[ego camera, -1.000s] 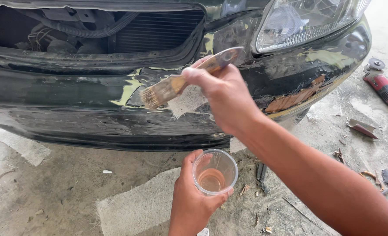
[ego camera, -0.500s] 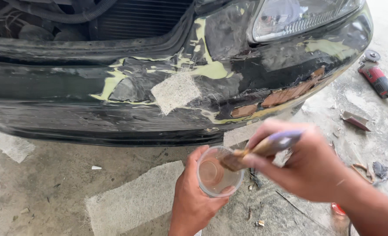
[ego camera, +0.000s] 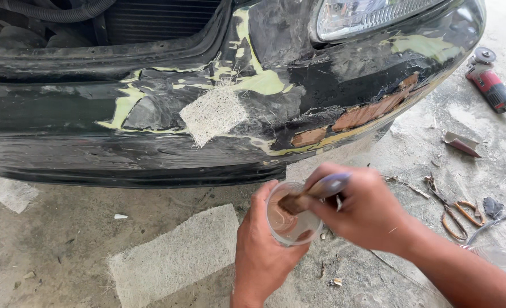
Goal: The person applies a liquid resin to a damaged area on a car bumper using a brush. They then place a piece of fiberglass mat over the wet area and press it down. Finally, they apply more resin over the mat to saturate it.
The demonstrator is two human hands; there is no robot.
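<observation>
My left hand (ego camera: 261, 251) grips a clear plastic cup (ego camera: 290, 219) with a little brownish liquid in it, held low in front of a black car bumper (ego camera: 150, 154). My right hand (ego camera: 367, 208) holds a paintbrush (ego camera: 313, 193) by its handle, and the bristles are dipped inside the cup. On the bumper above, a pale square patch of fibre mat (ego camera: 214, 113) lies stuck over a damaged area with yellowish filler around it. Cracks with reddish patches (ego camera: 367, 114) show further right under the headlight (ego camera: 367, 17).
A larger sheet of fibre mat (ego camera: 173, 256) lies on the concrete floor left of my hands. To the right lie scissors (ego camera: 455, 214), a red angle grinder (ego camera: 489, 82) with its cable, a small metal scrap (ego camera: 462, 142) and scattered debris.
My right hand took the brush off the bumper patch and brought it down into the cup. The view has moved closer, and the patch is uncovered.
</observation>
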